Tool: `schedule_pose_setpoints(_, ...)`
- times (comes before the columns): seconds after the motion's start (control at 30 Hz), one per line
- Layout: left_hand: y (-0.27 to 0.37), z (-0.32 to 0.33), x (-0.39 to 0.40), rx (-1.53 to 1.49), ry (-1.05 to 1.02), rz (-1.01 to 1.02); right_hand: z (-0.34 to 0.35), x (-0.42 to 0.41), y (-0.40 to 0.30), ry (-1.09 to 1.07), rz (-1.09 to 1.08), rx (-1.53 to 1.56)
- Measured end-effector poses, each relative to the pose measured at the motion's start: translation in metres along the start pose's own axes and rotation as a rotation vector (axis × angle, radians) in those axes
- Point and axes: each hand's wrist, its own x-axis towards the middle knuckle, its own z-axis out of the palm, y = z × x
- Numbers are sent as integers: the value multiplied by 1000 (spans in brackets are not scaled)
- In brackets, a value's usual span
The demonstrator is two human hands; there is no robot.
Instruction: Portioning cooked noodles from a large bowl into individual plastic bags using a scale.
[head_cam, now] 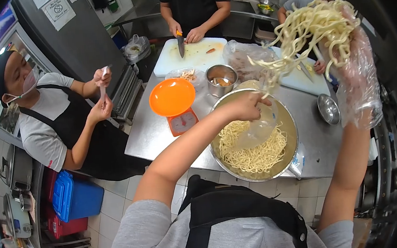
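My right hand (352, 69), inside a clear plastic covering, is raised high at the right and grips a bunch of thick yellow noodles (313, 28). Loose strands trail down to the left. Lower, my left hand (252, 106) holds a clear plastic bag (258, 130) by its upper part. The bag hangs over a large steel bowl (291, 129) at the table's front edge. More noodles (255, 158) cover the bottom of this bowl, partly seen through the bag.
An orange kitchen scale (183, 122) and a small steel pot (221, 80) stand left of and behind the bowl. Across the steel table (148, 128), a person holds a knife (181, 46) on a white cutting board (167, 64). An aproned person (89, 145) stands left. A metal bowl (328, 109) sits right.
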Motion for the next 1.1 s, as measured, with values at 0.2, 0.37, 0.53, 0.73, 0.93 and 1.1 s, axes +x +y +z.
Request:
schedule_pose_setpoints(0.2,-5,2,-9,-108,43,113,2,-46,76,194,455,312)
schedule_pose_setpoints(0.37,-5,12,-22,9,64,69,-67,-120,187,20,273,-556)
schedule_pose_setpoints(0.53,-4,17,-30,93,164,117,-65,-124,191,-349,54,-999)
schedule_pose_setpoints(0.73,38,46,-8,121,47,464,-139,-128,251,-986,-16,-1335)
schedule_pose_setpoints(0.93,13,11,-16,118,82,356,-62,-57,181,-1295,508,-1343)
schedule_pose_setpoints(1.1,24,-8,-30,50,72,261,-78,-49,92,-1041,-84,-1113)
